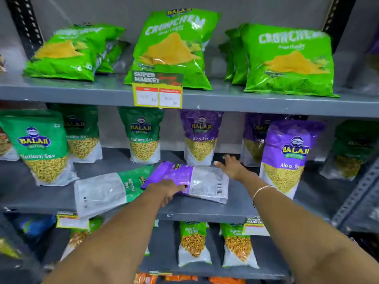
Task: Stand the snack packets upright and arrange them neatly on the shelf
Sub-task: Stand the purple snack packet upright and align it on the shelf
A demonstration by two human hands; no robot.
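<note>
Now, left hand [167,190] fingers grasping the flat purple packet [196,181] at the shelf [205,214] front edge, right hand [232,167] spread open behind it, green packet [106,191] overhanging, labels blurred.

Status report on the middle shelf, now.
Left hand on flat purple packet, grip unclear. Right hand open at its far end. Green packet also flat, overhanging the edge. Nothing blocking.

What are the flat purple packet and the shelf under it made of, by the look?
Purple packet: thin glossy plastic film, likely; it creases and glints, with a clear lower panel. Shelf: painted metal, probably; flat grey with chipped spots along its front edge.
</note>
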